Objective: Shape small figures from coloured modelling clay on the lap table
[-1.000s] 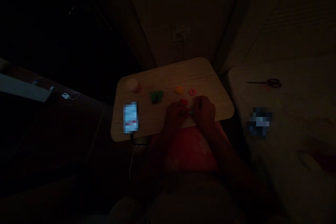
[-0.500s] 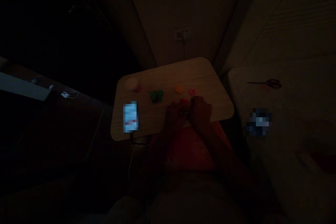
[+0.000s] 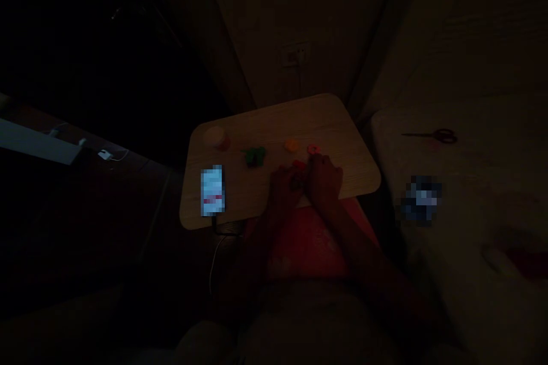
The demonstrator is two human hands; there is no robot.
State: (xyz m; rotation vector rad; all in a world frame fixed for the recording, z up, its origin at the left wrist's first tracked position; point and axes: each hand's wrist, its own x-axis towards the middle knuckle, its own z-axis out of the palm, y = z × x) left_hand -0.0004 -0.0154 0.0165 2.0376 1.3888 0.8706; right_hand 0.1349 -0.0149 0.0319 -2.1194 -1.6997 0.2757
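My left hand and my right hand meet at the near side of a small wooden table, both with curled fingers. A small red piece shows at their fingertips; the dimness hides which fingers grip it. Something dark lies between the hands, too dim to name. Just beyond my right hand is a pink flower-shaped ring. An orange-yellow piece lies to its left, and a green, irregularly shaped piece is farther left.
A tub with a pale lid stands at the table's back left. In front of it lies a lit phone with a blurred screen. Scissors and a blurred dark object rest on the pale surface at right. A wall socket holds a plug.
Both hands stay together around the same spot, with my right hand shifted slightly left. The pieces on the table lie as before.
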